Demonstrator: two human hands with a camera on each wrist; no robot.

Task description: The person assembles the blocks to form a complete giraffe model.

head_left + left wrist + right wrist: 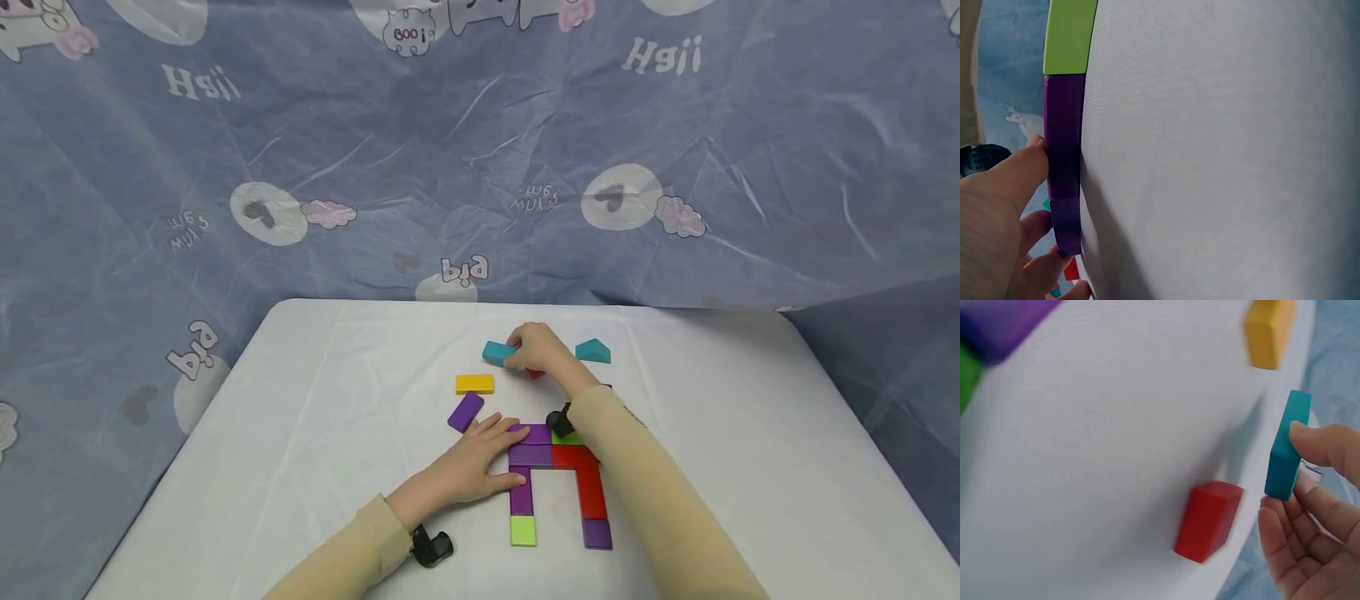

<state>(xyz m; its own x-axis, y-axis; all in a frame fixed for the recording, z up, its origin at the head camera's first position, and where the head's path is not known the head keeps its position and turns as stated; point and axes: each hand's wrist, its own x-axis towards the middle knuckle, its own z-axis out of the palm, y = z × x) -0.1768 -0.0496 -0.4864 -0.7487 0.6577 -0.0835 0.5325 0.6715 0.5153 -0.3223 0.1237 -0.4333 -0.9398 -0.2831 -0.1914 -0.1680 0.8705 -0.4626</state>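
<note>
A teal rectangular block [1285,450] is pinched between the thumb and fingers of my right hand [542,348], toward the back of the table. In the right wrist view it appears raised off the white surface. My left hand [468,462] lies with fingers spread on the left side of a flat arrangement of blocks, its thumb touching a purple block [521,496]. That arrangement also has a red part [591,492], a light green block [523,531] at lower left and a purple block [597,534] at lower right. My right forearm hides some of it.
A yellow block [475,384] and a loose purple block [466,412] lie left of the arrangement. Close to my right hand sits a red block [1209,520]. A teal angled block [593,351] stands farther right on the white table [750,417].
</note>
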